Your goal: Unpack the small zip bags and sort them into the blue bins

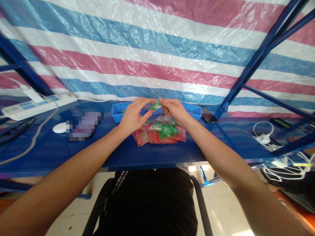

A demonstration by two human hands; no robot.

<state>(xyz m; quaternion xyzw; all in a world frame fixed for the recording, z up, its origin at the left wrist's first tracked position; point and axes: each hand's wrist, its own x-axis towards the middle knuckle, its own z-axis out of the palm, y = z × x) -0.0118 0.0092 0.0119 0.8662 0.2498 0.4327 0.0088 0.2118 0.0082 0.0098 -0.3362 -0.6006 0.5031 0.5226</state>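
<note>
Between my two hands is a small green-tinted plastic bag (155, 106), raised in front of the blue bins. My left hand (135, 114) pinches it from the left, thumb and fingers curved around its edge. On the other side, my right hand (173, 109) grips its upper right corner with fingers folded. Below them lies a pile of small clear bags with red edges (162, 137), and green bags (168, 130) rest on top. Behind my hands stand a blue bin at the left (118, 110) and a blue bin at the right (194, 111), partly hidden.
A dark phone (208, 115) lies right of the bins. Left on the blue table (110, 154) are a white mouse-shaped object (61, 127), a blurred-out item (86, 126) and a power strip (39, 106). White cables (283, 168) hang at the right. Blue metal posts (240, 82) frame the striped sheet.
</note>
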